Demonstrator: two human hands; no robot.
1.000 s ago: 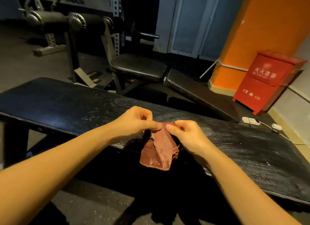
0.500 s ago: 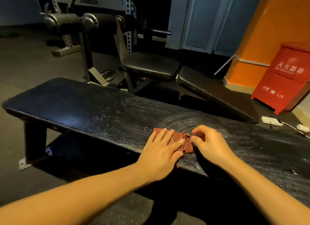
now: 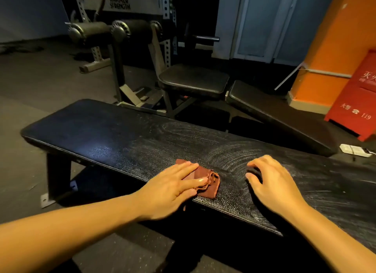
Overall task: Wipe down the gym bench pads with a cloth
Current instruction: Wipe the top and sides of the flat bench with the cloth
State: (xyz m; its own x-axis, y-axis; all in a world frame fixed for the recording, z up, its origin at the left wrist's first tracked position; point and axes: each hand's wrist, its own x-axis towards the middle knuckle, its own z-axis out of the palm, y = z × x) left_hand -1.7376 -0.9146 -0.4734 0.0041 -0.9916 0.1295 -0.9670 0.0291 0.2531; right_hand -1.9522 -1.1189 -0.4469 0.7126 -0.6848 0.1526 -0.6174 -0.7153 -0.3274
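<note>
Left hand (image 3: 173,188) presses the cloth (image 3: 209,182) flat onto the bench pad (image 3: 101,136); right hand (image 3: 272,183) rests empty, loosely curled.

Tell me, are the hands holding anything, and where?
Nothing is gripped. The left hand presses flat on the cloth, covering its left side; the right hand touches only the bench pad.

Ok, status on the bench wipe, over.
Left grip flat on cloth. Right grip empty, resting on bench pad. Nothing seen blocking.
</note>
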